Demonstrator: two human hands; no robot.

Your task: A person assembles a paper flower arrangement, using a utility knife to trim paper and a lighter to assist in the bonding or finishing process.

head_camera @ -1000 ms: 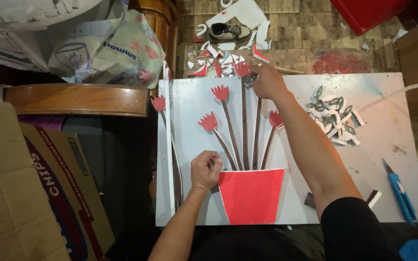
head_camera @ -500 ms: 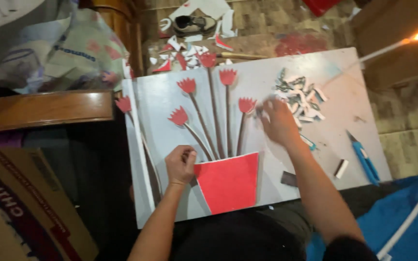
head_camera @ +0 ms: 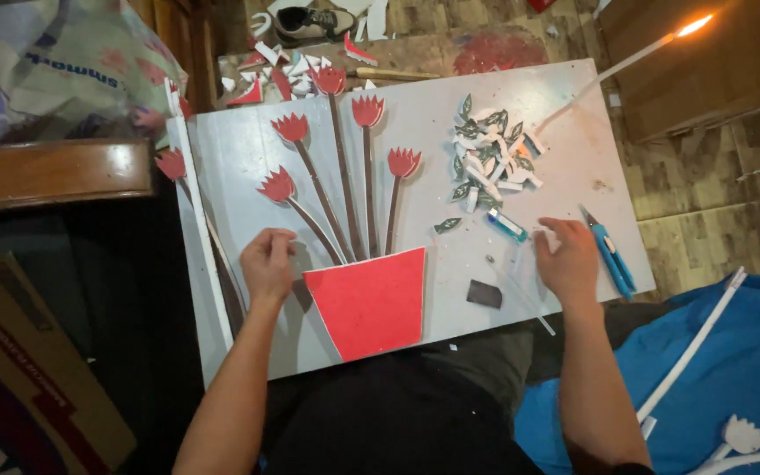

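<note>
A white board lies across my lap with a red paper pot and several red tulip cut-outs on dark stems glued to it. My left hand rests on the board just left of the pot, fingers curled, pressing on a stem. My right hand hovers over the board's right part, fingers spread, empty. It is close to a blue cutter and a small blue tube. A heap of green leaf cut-outs lies above it.
A small dark square lies right of the pot. A lit candle reaches over the board's top right corner. Paper scraps and a shoe lie beyond the board. Blue cloth is at right, cardboard boxes at left.
My right hand has come down from the tulips at the board's top to its lower right part near the cutter. My left hand has stayed by the pot. The view shifted.
</note>
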